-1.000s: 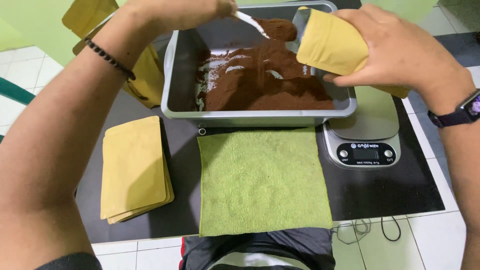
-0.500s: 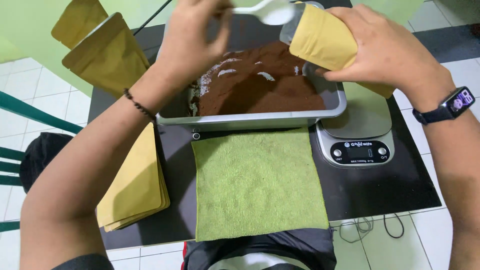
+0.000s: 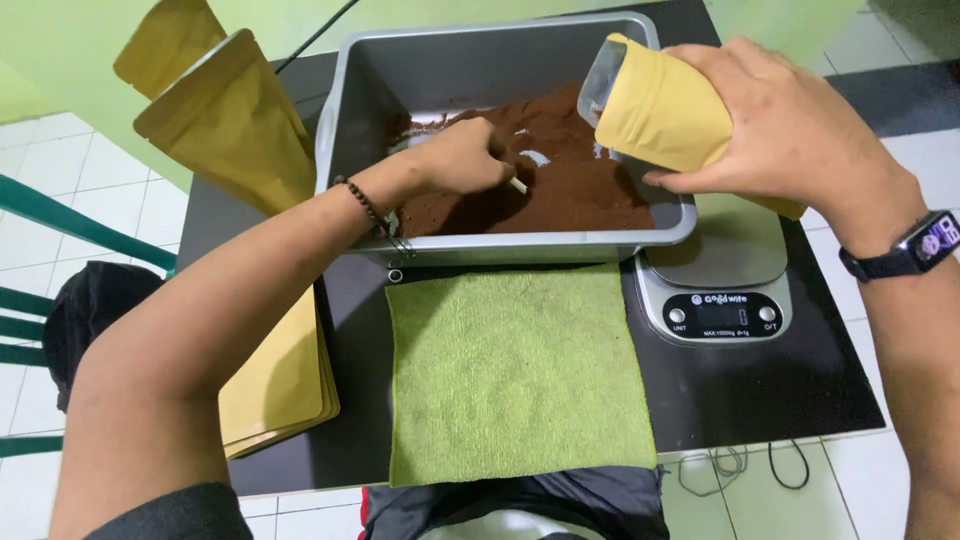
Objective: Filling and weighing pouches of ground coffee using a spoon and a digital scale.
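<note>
Left hand (image 3: 462, 160) in brown powder (image 3: 570, 185), right hand (image 3: 790, 130) around yellow pouch (image 3: 665, 115).

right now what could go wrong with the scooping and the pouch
1. The yellow pouch is held tilted in the right hand, its open mouth at the grey tub rim; brown powder could miss and land on the scale.
2. The left hand is buried in the powder with a white scoop barely showing; a heaped scoop might spill onto the green cloth.
</note>
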